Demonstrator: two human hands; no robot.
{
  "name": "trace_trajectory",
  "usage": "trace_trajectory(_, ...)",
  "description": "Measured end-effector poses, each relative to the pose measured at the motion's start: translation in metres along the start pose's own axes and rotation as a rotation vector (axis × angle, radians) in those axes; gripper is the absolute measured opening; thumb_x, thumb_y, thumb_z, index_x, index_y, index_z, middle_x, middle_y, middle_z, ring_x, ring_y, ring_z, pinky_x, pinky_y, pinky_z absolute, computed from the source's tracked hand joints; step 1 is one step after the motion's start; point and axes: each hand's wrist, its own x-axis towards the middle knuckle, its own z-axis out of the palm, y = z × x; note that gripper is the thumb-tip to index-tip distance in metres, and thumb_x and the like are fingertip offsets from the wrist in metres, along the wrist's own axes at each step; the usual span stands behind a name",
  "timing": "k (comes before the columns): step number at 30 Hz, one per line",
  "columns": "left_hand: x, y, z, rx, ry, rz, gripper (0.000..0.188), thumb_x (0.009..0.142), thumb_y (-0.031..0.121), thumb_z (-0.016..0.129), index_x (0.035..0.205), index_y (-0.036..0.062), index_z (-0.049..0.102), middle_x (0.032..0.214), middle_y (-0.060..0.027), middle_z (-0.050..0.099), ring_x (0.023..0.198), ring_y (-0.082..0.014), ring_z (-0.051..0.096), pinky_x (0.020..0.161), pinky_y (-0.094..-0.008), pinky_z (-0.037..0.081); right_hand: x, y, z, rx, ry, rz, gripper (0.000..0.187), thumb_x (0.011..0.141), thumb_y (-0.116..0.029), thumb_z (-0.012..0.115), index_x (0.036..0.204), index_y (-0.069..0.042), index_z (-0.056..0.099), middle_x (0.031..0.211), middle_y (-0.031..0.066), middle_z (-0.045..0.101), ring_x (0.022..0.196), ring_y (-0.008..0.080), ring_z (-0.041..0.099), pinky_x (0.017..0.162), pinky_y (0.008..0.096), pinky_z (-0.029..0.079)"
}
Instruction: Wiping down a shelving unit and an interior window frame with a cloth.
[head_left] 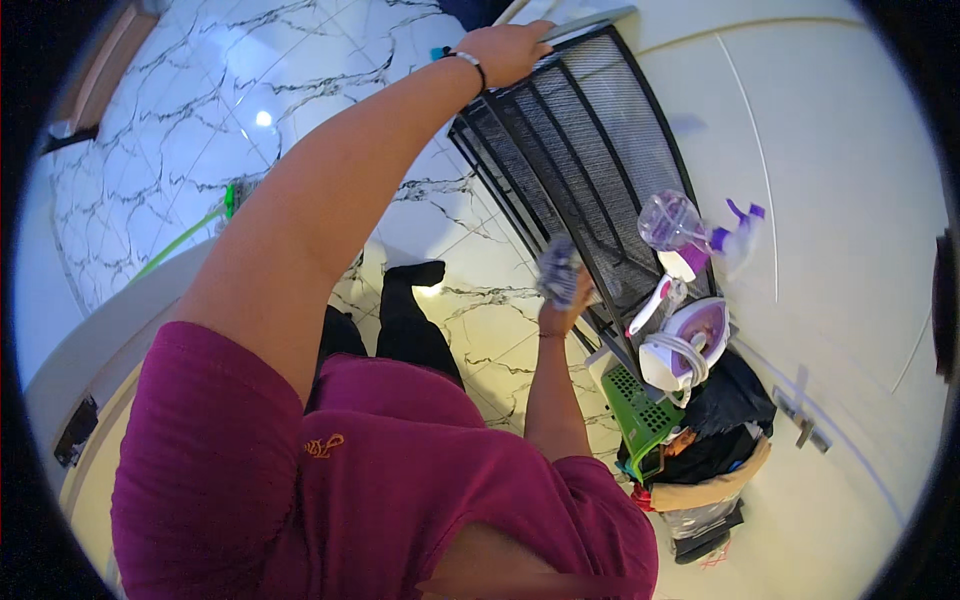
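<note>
At rack [600, 150] top edge: left hand [510, 50] grips | right hand [562, 305] holds cloth [558, 268]

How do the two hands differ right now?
The left hand reaches high, gripping the top edge of the black mesh rack; the right hand sits lower, clutching a bunched cloth against the rack. The left wrist wears a dark band. Both touch the rack.
</note>
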Motion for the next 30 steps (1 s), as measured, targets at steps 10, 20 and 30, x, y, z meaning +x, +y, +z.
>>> trace_trajectory(10, -0.006, 0.013, -0.011, -0.031, 0.017, 0.010, 0.032, 0.090, 0.029, 0.042, 0.118, 0.0146, 0.045, 0.089, -0.0131, 0.064, 0.081, -0.0290, 0.063, 0.066, -0.0425, 0.049, 0.116, -0.026, 0.126, -0.539, -0.404, -0.311, 0.035, 0.081, -0.014, 0.043, 0.112, -0.017, 0.060, 0.146, 0.0005, 0.015, 0.133, 0.0294, 0.014, 0.103, 0.0541, 0.016)
trace_trajectory(20, -0.009, -0.002, -0.009, -0.018, 0.043, 0.003, 0.036, 0.091, 0.036, 0.039, 0.125, 0.0247, 0.040, 0.093, -0.0114, 0.063, 0.080, -0.0293, 0.063, 0.067, -0.0429, 0.050, 0.151, -0.112, 0.132, -0.641, -0.561, -0.690, 0.049, 0.084, -0.010, 0.037, 0.132, -0.021, 0.038, 0.144, -0.0054, 0.020, 0.133, 0.0202, 0.017, 0.101, 0.0473, 0.027)
trace_trajectory(30, -0.008, -0.003, -0.009, -0.180, -0.019, 0.030, 0.035, 0.090, 0.030, 0.040, 0.123, 0.0172, 0.040, 0.084, -0.0158, 0.062, 0.080, -0.0336, 0.059, 0.066, -0.0463, 0.046, 0.004, -0.014, -0.015, -0.259, -0.794, 0.253, 0.042, 0.081, -0.005, 0.043, 0.123, -0.010, 0.046, 0.121, 0.0214, 0.049, 0.117, 0.0365, 0.041, 0.098, 0.0393, 0.033)
